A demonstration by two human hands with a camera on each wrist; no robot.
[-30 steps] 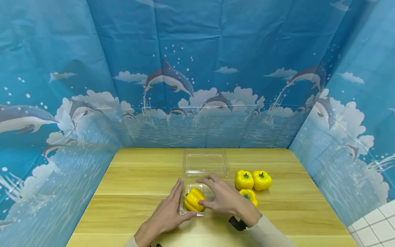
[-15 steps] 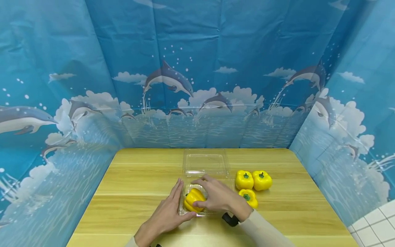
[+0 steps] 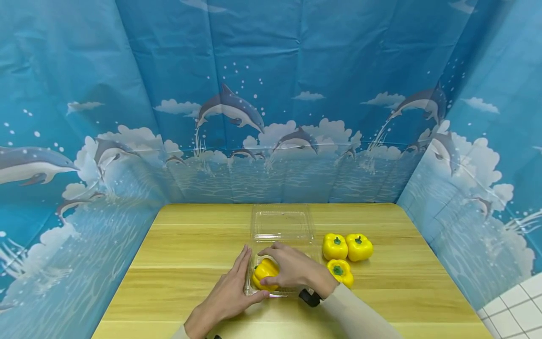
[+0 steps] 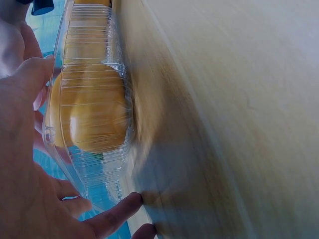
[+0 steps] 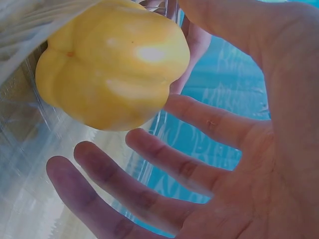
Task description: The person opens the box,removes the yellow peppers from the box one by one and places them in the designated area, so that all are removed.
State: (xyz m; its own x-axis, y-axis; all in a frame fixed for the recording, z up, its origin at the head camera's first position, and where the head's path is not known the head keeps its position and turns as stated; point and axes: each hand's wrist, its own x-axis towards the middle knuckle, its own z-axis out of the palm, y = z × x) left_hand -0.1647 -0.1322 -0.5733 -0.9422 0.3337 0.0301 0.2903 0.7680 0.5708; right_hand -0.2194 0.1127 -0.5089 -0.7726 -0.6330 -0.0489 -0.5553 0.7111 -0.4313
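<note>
A yellow bell pepper [image 3: 265,273] lies on its side in the near left part of a clear plastic clamshell box [image 3: 271,295]. My left hand [image 3: 230,289] rests against the box's near left corner, fingers along the left wall and thumb at the front rim. Over the box my right hand [image 3: 290,267] spreads around the pepper, thumb across its near side. In the right wrist view the index fingertip [image 5: 174,102] meets the pepper's edge, and the outer fingers extend past it. The left wrist view shows the pepper [image 4: 92,107] through the ribbed wall.
Several yellow bell peppers are on view; three [image 3: 334,247] stand grouped right of the box. The lid [image 3: 281,221] lies folded back toward the far edge of the wooden table [image 3: 190,254]. A blue dolphin-print curtain [image 3: 271,94] surrounds the table's back and sides.
My right hand has shifted left and closer over the pepper in the box. The left hand stays at the corner; the pepper has hardly moved.
</note>
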